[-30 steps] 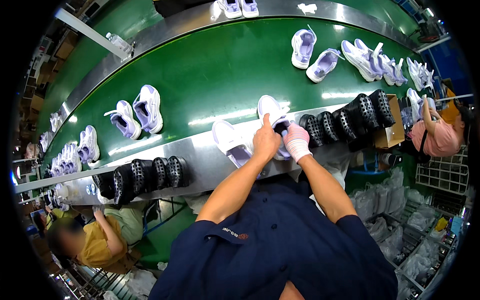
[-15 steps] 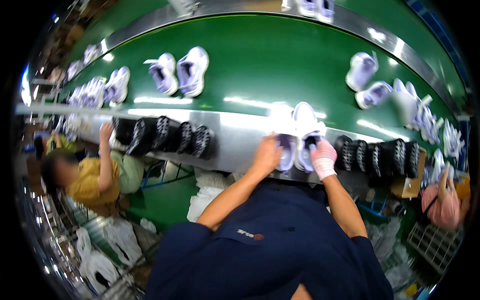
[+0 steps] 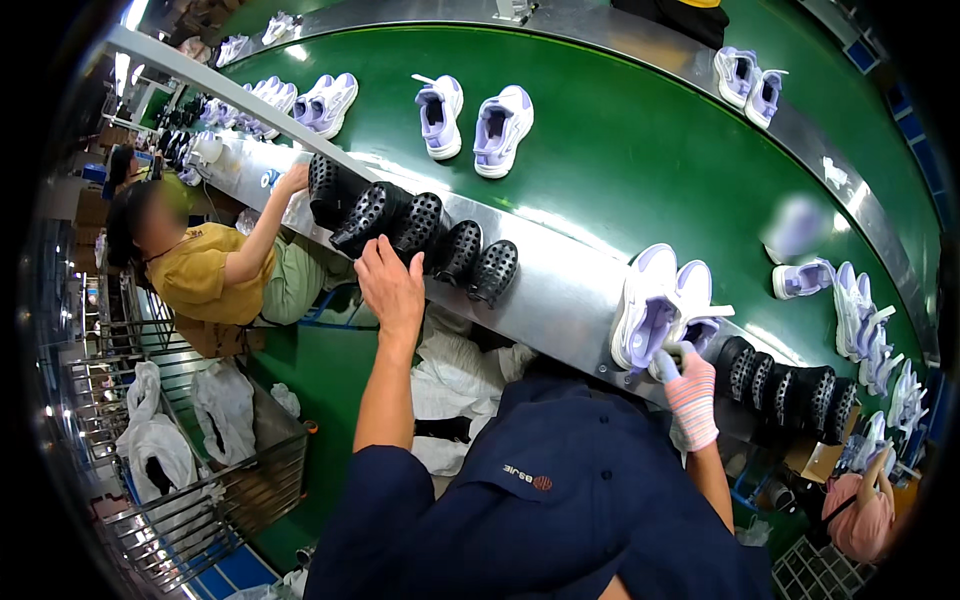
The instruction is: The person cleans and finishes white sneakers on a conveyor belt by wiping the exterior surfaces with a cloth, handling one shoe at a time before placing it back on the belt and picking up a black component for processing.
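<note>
My left hand [image 3: 392, 287] is open, its fingers apart, just under a row of black, dimpled shoe-shaped forms [image 3: 415, 222]. The fingertips overlap the edge of one form; I cannot tell if they touch it. My right hand [image 3: 690, 393] wears a striped pink glove with greyish fingertips. Its fingers are closed at the heel opening of a white and lavender sneaker [image 3: 693, 297]. Close against that shoe stands its mate, another white and lavender sneaker [image 3: 646, 302]. Both rest on the metal ledge, toes pointing away from me.
Sneaker pairs stand on the green belt [image 3: 600, 130]. More black forms [image 3: 785, 385] line the ledge [image 3: 560, 285] at right. A co-worker in yellow [image 3: 205, 270] reaches toward the left forms; another person in pink [image 3: 858, 515] sits at right. A wire cart [image 3: 290, 470] stands at lower left.
My left hand has left the sneakers and moved left to the black forms. My right hand stays at the sneaker's heel. The whole view has turned and shifted.
</note>
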Demonstrator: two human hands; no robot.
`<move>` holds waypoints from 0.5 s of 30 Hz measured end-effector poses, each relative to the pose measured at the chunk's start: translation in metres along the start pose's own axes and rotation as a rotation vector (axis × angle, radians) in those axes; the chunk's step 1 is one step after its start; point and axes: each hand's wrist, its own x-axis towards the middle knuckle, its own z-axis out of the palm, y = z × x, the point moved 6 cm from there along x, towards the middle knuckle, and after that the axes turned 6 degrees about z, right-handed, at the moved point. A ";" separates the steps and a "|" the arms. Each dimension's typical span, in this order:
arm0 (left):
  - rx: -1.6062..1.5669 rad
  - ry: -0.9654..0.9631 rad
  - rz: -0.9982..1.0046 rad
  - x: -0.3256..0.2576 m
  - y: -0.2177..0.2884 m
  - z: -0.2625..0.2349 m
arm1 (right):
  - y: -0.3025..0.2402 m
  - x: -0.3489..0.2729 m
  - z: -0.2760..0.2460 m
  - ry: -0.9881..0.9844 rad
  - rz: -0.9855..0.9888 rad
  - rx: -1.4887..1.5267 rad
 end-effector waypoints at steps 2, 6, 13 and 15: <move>0.002 -0.150 0.030 -0.005 -0.028 0.021 | -0.007 0.004 0.019 -0.043 -0.032 0.006; -0.129 -0.076 0.100 0.021 -0.002 -0.017 | -0.029 -0.002 0.024 -0.083 -0.003 0.078; -0.933 -0.244 0.583 -0.020 0.202 -0.078 | -0.066 0.002 0.082 -0.294 0.343 1.021; -1.188 -0.286 0.449 -0.028 0.203 -0.050 | -0.071 -0.005 0.062 -0.417 0.445 1.203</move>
